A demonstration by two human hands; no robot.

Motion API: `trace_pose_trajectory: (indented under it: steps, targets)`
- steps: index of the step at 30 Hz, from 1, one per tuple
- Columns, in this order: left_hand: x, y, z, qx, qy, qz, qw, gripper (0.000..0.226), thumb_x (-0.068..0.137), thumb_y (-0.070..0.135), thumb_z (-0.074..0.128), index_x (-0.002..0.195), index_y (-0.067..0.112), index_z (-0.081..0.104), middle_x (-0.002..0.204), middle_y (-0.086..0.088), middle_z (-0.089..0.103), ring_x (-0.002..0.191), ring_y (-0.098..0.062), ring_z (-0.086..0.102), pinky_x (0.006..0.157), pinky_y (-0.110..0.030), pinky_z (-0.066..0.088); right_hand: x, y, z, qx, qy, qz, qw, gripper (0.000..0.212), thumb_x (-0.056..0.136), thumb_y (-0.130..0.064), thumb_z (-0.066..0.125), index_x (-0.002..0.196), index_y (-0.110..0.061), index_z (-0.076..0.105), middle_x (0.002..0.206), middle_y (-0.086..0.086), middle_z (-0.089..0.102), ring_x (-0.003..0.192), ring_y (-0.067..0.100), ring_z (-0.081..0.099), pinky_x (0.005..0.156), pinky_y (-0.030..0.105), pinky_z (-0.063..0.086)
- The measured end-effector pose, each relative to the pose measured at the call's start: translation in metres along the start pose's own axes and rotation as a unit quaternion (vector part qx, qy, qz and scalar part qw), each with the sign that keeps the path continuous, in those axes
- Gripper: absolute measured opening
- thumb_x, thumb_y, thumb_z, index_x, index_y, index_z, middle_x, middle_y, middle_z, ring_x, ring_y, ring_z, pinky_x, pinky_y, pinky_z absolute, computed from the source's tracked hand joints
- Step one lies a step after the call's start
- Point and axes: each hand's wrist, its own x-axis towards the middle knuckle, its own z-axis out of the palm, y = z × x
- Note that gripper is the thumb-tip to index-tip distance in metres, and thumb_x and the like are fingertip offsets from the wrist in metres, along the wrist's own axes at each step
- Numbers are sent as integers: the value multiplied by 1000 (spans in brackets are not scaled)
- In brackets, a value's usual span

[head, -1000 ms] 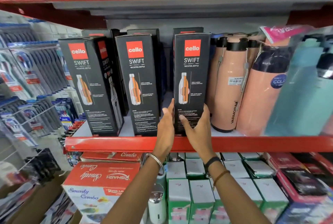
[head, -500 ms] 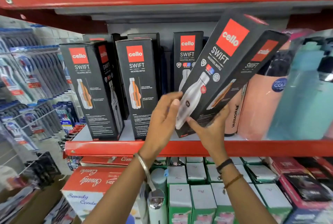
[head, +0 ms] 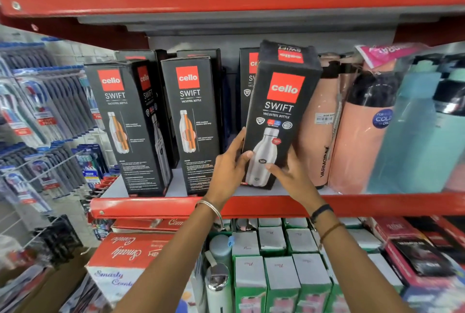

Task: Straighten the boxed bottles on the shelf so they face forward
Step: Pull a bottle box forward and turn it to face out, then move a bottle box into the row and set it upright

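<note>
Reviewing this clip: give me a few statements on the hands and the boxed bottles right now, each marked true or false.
1. Both hands hold the same box. True: left hand and right hand grip its lower part.
2. The held box stands perfectly upright. False: it tilts, top leaning right.
3. Its steel-bottle face is toward the camera. True.
4. Green boxes sit beside it on the same shelf. False: peach flasks do; the green boxes are on the shelf below.

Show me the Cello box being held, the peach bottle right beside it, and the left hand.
held Cello Swift box (head: 279, 121), head view, middle of its front face.
peach Varmora bottle (head: 318, 141), head view, on its body above the lettering.
left hand (head: 230, 165), head view, back of the hand.
</note>
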Motion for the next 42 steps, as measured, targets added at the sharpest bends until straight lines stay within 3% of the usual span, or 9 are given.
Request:
trace_pose_trajectory:
  steps: [4,13,17,19,23,27,31,34,42]
  targets:
    - [1,-3,5,28,21,-22,999,55,98,31,49,149,35,30,87,-15,70,71,-27,61,72,-28,49,2,11,-1,-52,0,-8,999,79,92,-24,57,153,-22,6,160,-2,26,145,11,28,119,46,28]
    - [1,-2,3,37,15,-65,997,59,99,10,46,152,26,25,84,-28,67,71,-39,60,62,-18,39,5,21,9,-106,35,-14,994,75,92,-34,50,153,-21,9,160,-2,26,145,13,29,117,35,29]
    - [-13,-1,6,7,-9,-69,998,70,95,3,48,153,29,18,88,9,54,66,2,46,66,-7,40,-4,28,16,-109,64,-19,992,68,96,-19,52,152,-14,14,160,4,25,146,16,27,118,40,25]
    - [-24,2,3,-30,-10,-64,997,65,95,5,51,152,23,24,100,13,53,75,-1,58,83,-18,44,-14,24,26,-84,115,-14,990,65,96,-17,53,151,-14,19,159,3,27,146,14,27,118,40,26]
    - [-52,13,-21,-26,157,43,986,39,97,5,48,135,14,50,138,1,53,115,13,52,102,-14,42,-36,-2,66,-86,272,-109,952,56,94,-14,54,144,-8,30,153,6,33,144,13,27,119,27,24]
    - [-59,1,-55,10,281,83,956,32,99,10,44,129,14,52,140,-2,49,135,-10,44,111,-28,35,-35,-27,115,-89,206,-160,961,54,92,-14,55,141,-5,36,148,11,41,141,17,34,117,25,26]
    - [-54,-22,-79,-59,203,-43,976,43,103,32,34,145,23,36,154,8,33,132,22,26,114,-13,24,-15,-43,153,-106,166,-70,978,78,90,-27,61,149,-6,14,158,12,25,147,20,23,118,25,22]
    - [-58,-34,-76,-128,139,-98,977,56,99,52,26,149,28,32,155,16,32,138,10,30,119,-27,25,-4,-40,160,-169,173,7,970,104,81,-47,68,149,-2,5,157,21,24,145,31,27,115,40,33]
    - [-51,-47,-114,-191,45,-86,977,56,97,58,21,143,31,42,144,22,43,128,20,38,106,-5,30,21,-51,198,-193,253,93,943,110,64,-52,78,144,-2,20,142,19,46,124,38,50,91,44,47]
